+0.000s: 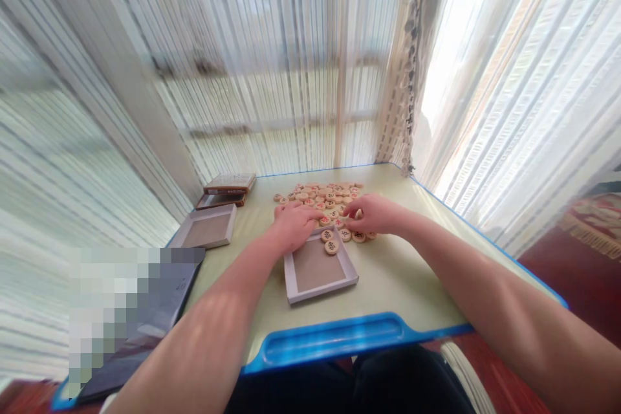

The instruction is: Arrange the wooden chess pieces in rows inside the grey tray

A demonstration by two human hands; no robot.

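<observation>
Fig., head view. We see the left hand (295, 223) palm-down on the near edge of the heap of round pale wooden game discs w/ red and black marks (324, 195). The right hand (376, 213), fingers curled, touches the same edge just beside it. Whether either clamps a disc we cannot tell. The shallow grey cardboard tray (317, 270), approx. square w/ no clear long axis, lies bodyward of both hands. Two discs (330, 240) sit at its far end. The left hand overlaps its far-left corner, so it is nearer. All rests on a pale green table w/ blue rim (339, 336).
</observation>
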